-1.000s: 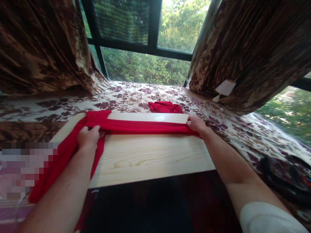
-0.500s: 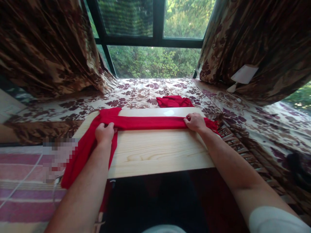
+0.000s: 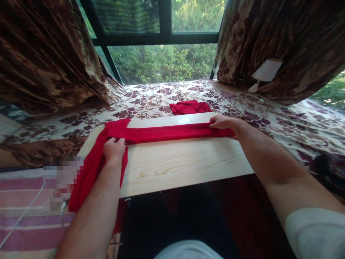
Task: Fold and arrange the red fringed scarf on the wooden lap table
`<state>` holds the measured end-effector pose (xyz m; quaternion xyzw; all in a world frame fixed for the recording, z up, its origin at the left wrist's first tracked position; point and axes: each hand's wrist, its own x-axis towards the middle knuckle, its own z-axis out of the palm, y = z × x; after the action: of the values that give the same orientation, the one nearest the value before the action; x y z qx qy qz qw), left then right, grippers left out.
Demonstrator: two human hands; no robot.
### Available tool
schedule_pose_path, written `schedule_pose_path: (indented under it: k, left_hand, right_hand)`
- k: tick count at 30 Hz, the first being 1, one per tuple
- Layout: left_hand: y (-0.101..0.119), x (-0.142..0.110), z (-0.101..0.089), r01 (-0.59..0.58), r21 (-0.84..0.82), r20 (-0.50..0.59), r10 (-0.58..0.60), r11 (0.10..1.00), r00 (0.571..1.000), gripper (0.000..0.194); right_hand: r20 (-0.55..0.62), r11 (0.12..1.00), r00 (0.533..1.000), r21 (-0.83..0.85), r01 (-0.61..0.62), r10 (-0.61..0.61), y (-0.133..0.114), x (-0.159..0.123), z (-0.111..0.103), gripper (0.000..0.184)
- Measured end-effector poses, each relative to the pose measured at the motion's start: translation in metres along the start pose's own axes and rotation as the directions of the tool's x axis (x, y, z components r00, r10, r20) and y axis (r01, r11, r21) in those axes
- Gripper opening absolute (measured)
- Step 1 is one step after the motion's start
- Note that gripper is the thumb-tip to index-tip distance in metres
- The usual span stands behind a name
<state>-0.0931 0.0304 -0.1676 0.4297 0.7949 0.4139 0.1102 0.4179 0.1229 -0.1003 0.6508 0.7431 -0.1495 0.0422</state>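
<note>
Red scarf (image 3: 167,133) lies flat in a long strip across the pale wooden board (image 3: 183,163), its left end hanging off the edge. The left hand (image 3: 114,149) stays curled shut on the cloth at the bend, while the right hand (image 3: 222,122) has slid a bit farther right. It now rests flatter on the far end, maybe pinching it, so the strip looks pulled straighter.

scarf (image 3: 172,133): red cloth, soft, matt, fine knit
bench (image 3: 183,163): pale wood, smooth, visible grain, slight sheen
bed cover (image 3: 151,102): satin-like cloth, glossy, flowered
curtains (image 3: 45,54): brown cloth, shiny, heavy folds
folded red piece (image 3: 190,107): matt cloth
</note>
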Motion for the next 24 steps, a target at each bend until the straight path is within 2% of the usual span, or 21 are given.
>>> schedule_pose_path:
  k: [3, 7, 12, 16, 20, 24]
  left_hand:
    - [0.003, -0.002, -0.003, 0.008, 0.031, -0.004, -0.008, 0.999, 1.0, 0.021]
    - [0.004, -0.004, -0.005, -0.05, 0.134, -0.009, 0.051, 0.99, 0.999, 0.023]
    - [0.01, -0.012, -0.007, -0.126, 0.342, 0.033, 0.122, 0.931, 0.992, 0.032]
    - [0.015, -0.015, -0.007, -0.151, 0.436, 0.069, 0.134, 0.887, 0.989, 0.038]
    - [0.015, -0.013, -0.009, -0.129, 0.432, 0.085, 0.102, 0.893, 0.991, 0.036]
    - [0.013, -0.01, -0.009, -0.114, 0.397, 0.057, 0.099, 0.911, 0.993, 0.033]
  right_hand:
    - [-0.06, 0.999, 0.998, 0.054, -0.001, 0.004, 0.012, -0.002, -0.008, 0.022]
    - [-0.08, 0.998, 0.995, 0.05, -0.048, 0.052, 0.03, -0.007, -0.02, 0.032]
    - [-0.113, 0.989, 0.987, -0.082, -0.127, 0.117, 0.048, -0.008, -0.021, 0.039]
    - [-0.123, 0.969, 0.981, -0.18, -0.168, 0.148, 0.054, -0.009, -0.015, 0.044]
    - [-0.122, 0.95, 0.977, -0.239, -0.203, 0.178, 0.055, -0.011, -0.012, 0.053]
    - [-0.159, 0.948, 0.967, -0.218, -0.233, 0.201, 0.059, -0.012, -0.018, 0.06]
